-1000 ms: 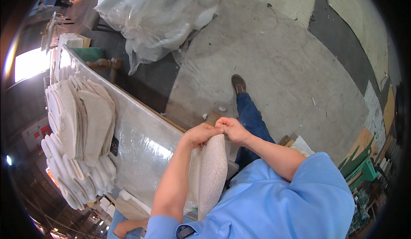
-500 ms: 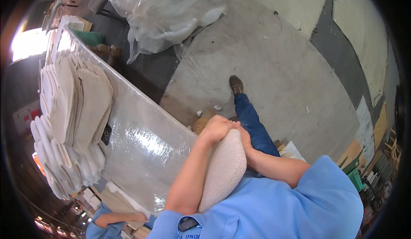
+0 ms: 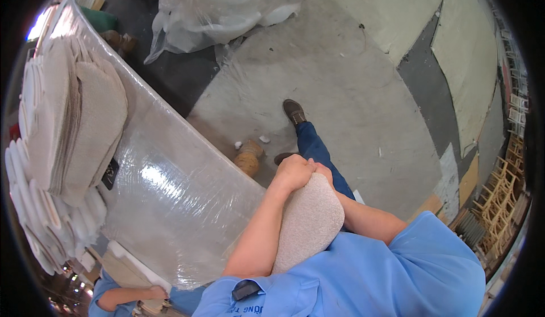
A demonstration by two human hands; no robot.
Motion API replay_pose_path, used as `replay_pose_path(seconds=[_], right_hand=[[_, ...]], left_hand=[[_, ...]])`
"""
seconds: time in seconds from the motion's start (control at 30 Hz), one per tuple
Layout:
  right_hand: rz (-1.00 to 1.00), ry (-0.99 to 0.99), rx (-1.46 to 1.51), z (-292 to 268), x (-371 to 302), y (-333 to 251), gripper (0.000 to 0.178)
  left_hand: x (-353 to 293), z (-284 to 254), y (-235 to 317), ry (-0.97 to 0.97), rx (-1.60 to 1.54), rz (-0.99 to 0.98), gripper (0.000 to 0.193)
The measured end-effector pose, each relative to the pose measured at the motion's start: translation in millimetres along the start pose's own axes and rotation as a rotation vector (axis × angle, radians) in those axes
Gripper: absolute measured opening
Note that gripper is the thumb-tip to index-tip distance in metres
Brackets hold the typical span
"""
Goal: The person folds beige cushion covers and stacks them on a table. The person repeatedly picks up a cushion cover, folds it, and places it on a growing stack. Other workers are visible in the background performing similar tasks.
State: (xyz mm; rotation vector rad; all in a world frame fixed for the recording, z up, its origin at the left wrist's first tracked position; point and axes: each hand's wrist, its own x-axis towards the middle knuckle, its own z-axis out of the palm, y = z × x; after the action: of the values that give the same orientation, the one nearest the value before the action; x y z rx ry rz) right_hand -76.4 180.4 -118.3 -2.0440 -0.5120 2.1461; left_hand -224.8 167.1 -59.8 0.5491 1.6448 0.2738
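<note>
A beige, nubby-textured cushion [image 3: 309, 220] with rounded edges rests against my blue shirt, between my forearms. Its far end is gripped by both hands, close together above my legs. My left hand [image 3: 294, 172] has its fingers curled over that end. My right hand [image 3: 323, 172] closes on it from the right side, its fingers partly hidden behind the cushion and the left hand. What the fingertips do at the edge cannot be made out.
A plastic-wrapped table [image 3: 176, 203] stands at my left, bearing stacked beige fabric pieces [image 3: 93, 124], white padded pieces [image 3: 40, 209] and a black phone-like object [image 3: 110, 174]. A co-worker's arm [image 3: 128, 297] shows lower left. Clear plastic bags [image 3: 227, 16] lie ahead; wooden frames [image 3: 502, 197] stand right.
The view has swung, so the table sits further left and wooden frames show at right. Both hands still grip the cushion's end; its broad face now shows wider.
</note>
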Motion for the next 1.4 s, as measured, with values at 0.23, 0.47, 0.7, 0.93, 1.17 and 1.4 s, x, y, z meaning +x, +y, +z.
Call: replay_pose_path(seconds=[0.23,0.47,0.7,0.93,1.17,1.4], right_hand=[[-0.077,0.121,-0.157,17,1,-13,0.027],[-0.105,0.098,-0.286,32,18,-3,0.028],[-0.072,0.073,-0.368,37,32,9,0.031],[0.015,-0.041,-0.106,46,-9,-15,0.038],[-0.342,-0.243,0.003,-30,-16,-47,0.032],[-0.691,-0.548,0.002,-12,-80,-65,0.043]], left_hand=[[2,-11,-20,-0.002,-0.047,0.087,0.044],[0,-18,-36,0.019,-0.142,0.141,0.046],[0,-13,-50,0.14,-0.137,0.137,0.039],[-15,-15,-50,0.156,-0.215,0.138,0.034],[-131,-24,-21,0.543,-0.297,0.149,0.036],[-251,2,0,0.329,-0.461,0.097,0.094]])
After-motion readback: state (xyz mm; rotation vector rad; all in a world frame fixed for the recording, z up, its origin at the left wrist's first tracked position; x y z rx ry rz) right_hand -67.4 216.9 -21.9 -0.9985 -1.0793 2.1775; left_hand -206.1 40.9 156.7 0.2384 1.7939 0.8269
